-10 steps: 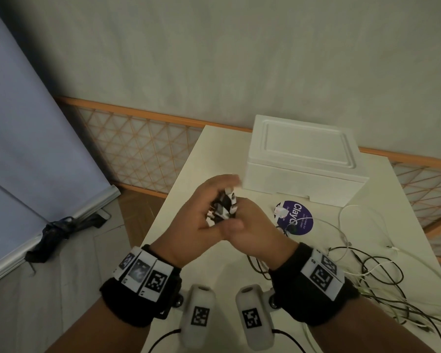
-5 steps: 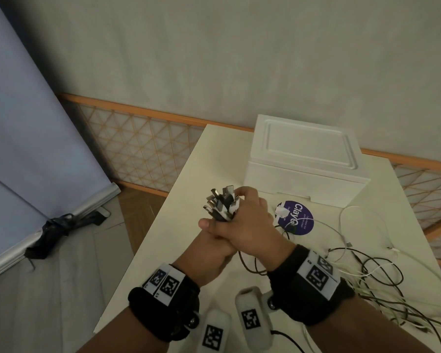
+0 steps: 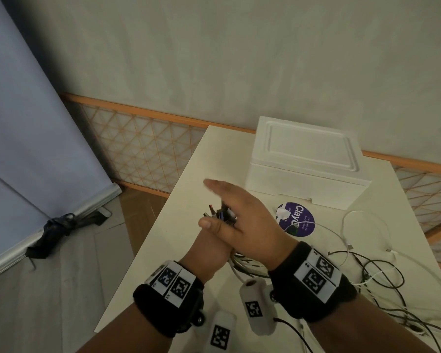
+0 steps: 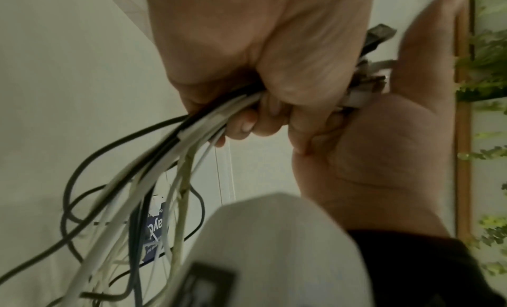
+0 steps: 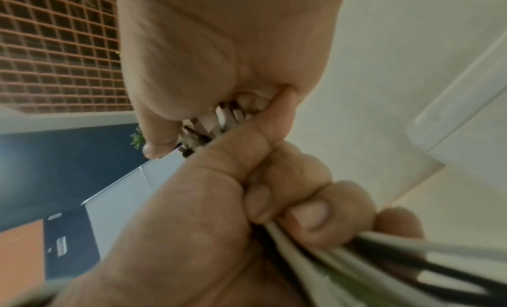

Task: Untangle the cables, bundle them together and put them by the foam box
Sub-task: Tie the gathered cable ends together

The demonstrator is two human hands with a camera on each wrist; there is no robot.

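Several cables [image 4: 175,166] are gathered in the left hand [image 3: 209,250], its grip clamped just below the plugs [image 3: 220,214], likely to square their ends. The right hand [image 3: 242,220] lies flat and spread over them. Loose lengths trail across the bench [image 3: 163,263]; the foam box [image 3: 306,164] stands beyond.

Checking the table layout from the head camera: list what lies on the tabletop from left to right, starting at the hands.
Left hand gripping the cable ends → right hand, fingers straight, over them → purple round sticker → loose white cable loop on the table.
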